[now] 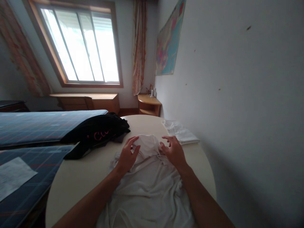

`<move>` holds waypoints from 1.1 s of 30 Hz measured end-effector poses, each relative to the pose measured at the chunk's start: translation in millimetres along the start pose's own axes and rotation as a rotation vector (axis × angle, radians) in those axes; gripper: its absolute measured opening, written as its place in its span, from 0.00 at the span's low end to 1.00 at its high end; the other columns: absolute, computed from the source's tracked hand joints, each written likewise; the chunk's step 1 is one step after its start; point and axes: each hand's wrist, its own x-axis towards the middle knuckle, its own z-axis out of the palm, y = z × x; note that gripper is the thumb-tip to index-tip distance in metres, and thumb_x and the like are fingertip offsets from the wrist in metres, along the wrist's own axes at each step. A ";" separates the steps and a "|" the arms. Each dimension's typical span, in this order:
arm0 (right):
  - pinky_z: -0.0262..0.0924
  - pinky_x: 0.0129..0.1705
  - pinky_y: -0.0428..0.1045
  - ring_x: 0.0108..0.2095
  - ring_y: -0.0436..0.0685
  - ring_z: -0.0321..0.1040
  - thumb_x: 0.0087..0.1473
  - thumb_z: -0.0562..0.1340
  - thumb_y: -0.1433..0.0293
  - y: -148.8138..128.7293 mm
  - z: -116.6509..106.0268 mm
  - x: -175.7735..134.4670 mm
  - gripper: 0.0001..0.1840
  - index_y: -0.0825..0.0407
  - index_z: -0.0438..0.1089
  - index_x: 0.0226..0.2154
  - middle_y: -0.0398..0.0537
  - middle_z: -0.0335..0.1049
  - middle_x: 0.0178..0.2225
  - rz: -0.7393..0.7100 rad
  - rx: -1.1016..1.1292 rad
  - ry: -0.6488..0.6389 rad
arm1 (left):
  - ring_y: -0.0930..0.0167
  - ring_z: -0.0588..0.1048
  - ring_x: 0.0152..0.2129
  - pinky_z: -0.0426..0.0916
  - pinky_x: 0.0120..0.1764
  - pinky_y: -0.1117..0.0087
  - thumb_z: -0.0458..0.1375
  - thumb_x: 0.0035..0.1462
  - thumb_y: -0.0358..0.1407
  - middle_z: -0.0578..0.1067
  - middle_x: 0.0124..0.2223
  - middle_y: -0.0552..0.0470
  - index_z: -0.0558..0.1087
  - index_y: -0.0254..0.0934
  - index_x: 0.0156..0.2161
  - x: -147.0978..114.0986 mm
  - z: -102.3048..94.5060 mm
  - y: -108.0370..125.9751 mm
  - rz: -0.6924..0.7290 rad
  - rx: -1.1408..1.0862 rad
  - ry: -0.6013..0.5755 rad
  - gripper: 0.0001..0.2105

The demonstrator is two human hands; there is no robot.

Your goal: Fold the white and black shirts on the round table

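Note:
A crumpled white shirt-like garment is spread over the round table in front of me, its far part bunched up into a rounded fold. At the left side of that fold is my left hand, thumb and fingers apart and touching the cloth. My right hand is over the fold's right side with its fingers spread; the thumb is at the fabric's edge. Neither hand shows a clear pinch on the cloth. The near end of the garment runs out of view between my forearms.
The cream round table stands against the white wall on the right. A folded white cloth lies at its far right. Black clothing with pink lettering overlaps its left edge and the blue plaid bed. White paper lies at left.

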 end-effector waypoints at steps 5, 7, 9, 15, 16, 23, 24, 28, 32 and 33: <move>0.52 0.28 0.46 0.24 0.53 0.66 0.50 0.66 0.54 -9.8 -4.7 -3.4 0.16 0.48 0.69 0.24 0.41 0.69 0.22 -0.063 -0.102 -0.239 | 0.66 0.73 0.47 0.72 0.44 0.66 0.55 0.59 0.38 0.68 0.58 0.44 0.68 0.38 0.56 1.2 2.5 -5.9 -0.026 -0.018 -0.005 0.20; 0.52 0.29 0.46 0.26 0.54 0.68 0.49 0.67 0.57 -9.4 -3.2 -4.8 0.13 0.48 0.70 0.23 0.42 0.73 0.24 -0.103 -0.131 -0.309 | 0.66 0.74 0.47 0.72 0.44 0.65 0.55 0.59 0.38 0.68 0.58 0.43 0.68 0.38 0.57 1.2 2.9 -6.6 -0.031 -0.022 -0.010 0.20; 0.52 0.28 0.46 0.26 0.54 0.70 0.49 0.67 0.62 -6.4 -0.8 -5.5 0.08 0.47 0.71 0.25 0.43 0.75 0.25 -0.096 -0.133 -0.330 | 0.66 0.74 0.46 0.72 0.45 0.65 0.55 0.59 0.38 0.68 0.58 0.43 0.68 0.38 0.57 0.8 3.0 -7.5 -0.031 -0.018 -0.015 0.21; 0.52 0.20 0.45 0.16 0.52 0.66 0.58 0.58 0.59 7.8 0.9 -0.8 0.10 0.48 0.65 0.33 0.38 0.70 0.17 0.195 0.199 -0.200 | 0.65 0.73 0.48 0.71 0.47 0.63 0.55 0.59 0.38 0.68 0.58 0.43 0.68 0.39 0.58 0.3 3.6 -15.5 -0.012 0.016 -0.002 0.21; 0.52 0.18 0.45 0.14 0.52 0.64 0.59 0.56 0.56 10.0 0.5 0.7 0.12 0.48 0.63 0.35 0.37 0.69 0.17 0.257 0.305 -0.153 | 0.64 0.73 0.49 0.71 0.48 0.63 0.55 0.59 0.37 0.68 0.58 0.43 0.68 0.38 0.58 0.4 3.9 -17.1 -0.008 0.020 -0.003 0.21; 0.64 0.22 0.46 0.20 0.53 0.72 0.57 0.58 0.50 19.5 -2.8 11.8 0.20 0.47 0.54 0.40 0.43 0.75 0.28 0.399 0.772 0.283 | 0.64 0.72 0.51 0.70 0.49 0.62 0.55 0.59 0.36 0.69 0.58 0.42 0.67 0.38 0.58 0.3 5.4 -19.6 0.029 0.043 -0.015 0.22; 0.66 0.25 0.47 0.22 0.53 0.73 0.57 0.58 0.51 20.4 -3.7 12.9 0.20 0.47 0.54 0.39 0.43 0.75 0.29 0.380 0.781 0.337 | 0.64 0.72 0.50 0.70 0.49 0.62 0.55 0.59 0.37 0.69 0.58 0.42 0.67 0.38 0.58 0.2 5.4 -18.8 0.024 0.042 -0.012 0.22; 0.69 0.34 0.50 0.28 0.53 0.74 0.58 0.59 0.53 25.6 -8.9 14.8 0.17 0.49 0.58 0.38 0.45 0.73 0.30 0.310 0.684 0.507 | 0.65 0.73 0.48 0.71 0.48 0.63 0.54 0.60 0.37 0.68 0.59 0.42 0.67 0.38 0.58 -0.2 4.7 -16.5 0.001 0.029 0.002 0.21; 0.69 0.40 0.52 0.34 0.56 0.75 0.59 0.58 0.55 32.1 -10.4 14.9 0.16 0.50 0.61 0.40 0.50 0.73 0.35 0.263 0.574 0.559 | 0.65 0.73 0.49 0.70 0.49 0.63 0.54 0.60 0.37 0.67 0.60 0.42 0.66 0.39 0.60 -0.2 4.1 -16.7 0.030 0.033 0.003 0.23; 0.69 0.43 0.54 0.38 0.57 0.75 0.59 0.57 0.56 33.5 -9.2 14.7 0.16 0.51 0.62 0.42 0.53 0.74 0.38 0.238 0.560 0.533 | 0.64 0.72 0.51 0.69 0.50 0.63 0.55 0.60 0.37 0.67 0.60 0.42 0.66 0.39 0.60 -0.3 4.0 -17.0 0.041 0.042 -0.003 0.23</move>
